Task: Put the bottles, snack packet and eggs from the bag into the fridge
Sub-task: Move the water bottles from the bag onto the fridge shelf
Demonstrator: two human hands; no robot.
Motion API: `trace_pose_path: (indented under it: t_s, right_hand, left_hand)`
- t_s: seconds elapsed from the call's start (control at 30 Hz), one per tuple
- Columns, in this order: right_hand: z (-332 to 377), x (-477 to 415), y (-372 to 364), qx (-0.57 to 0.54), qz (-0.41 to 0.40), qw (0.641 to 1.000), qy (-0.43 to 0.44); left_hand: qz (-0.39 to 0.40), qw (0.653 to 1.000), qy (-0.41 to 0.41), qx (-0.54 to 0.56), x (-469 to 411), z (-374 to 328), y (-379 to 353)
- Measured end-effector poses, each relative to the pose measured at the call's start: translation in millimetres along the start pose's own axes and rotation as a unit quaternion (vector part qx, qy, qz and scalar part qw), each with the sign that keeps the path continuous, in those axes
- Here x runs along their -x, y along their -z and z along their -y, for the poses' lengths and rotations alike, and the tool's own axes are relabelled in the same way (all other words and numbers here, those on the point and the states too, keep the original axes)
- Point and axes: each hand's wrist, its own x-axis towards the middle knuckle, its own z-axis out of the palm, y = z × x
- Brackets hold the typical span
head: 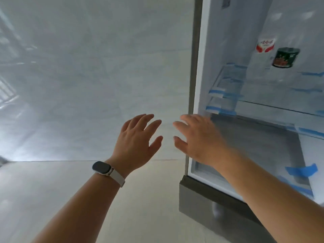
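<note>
Bare forearms (91, 199), pale floor (149, 199), open fridge (198, 85)

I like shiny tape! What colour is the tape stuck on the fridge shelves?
Blue. The tape shows best in the head view, on the shelves of the fridge.

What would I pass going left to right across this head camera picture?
Wristwatch → left hand → right hand → fridge frame → white and red container → dark green can, the last two sitting on a shelf inside the open fridge.
</note>
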Motion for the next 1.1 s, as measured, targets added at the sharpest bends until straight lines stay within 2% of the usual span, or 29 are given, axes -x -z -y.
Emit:
trace_pose_path:
  t_s: [0.27,0.57,0.83,1.1]
  right_hand:
    - [164.0,-18.0,-19.1,-0.019,0.025,0.989,0.145]
    - [350.4,-16.5,-39.3,-0.053,0.027,0.954,0.293]
    - [480.6,-9.1,-48.2,-0.061,0.034,0.902,0.426]
    - [604.0,-22.1,-64.7,-0.053,0.061,0.832,0.549]
  left_hand:
    - [0.052,0.988,0.128,-0.075,155.0,102.6,68.1]
    - [0.052,0.954,0.264,-0.136,317.6,172.9,142.3]
    - [0.033,0.906,0.387,-0.169,432.4,205.2,193.9]
    - [0.027,0.841,0.509,-0.184,520.8,235.3,222.6]
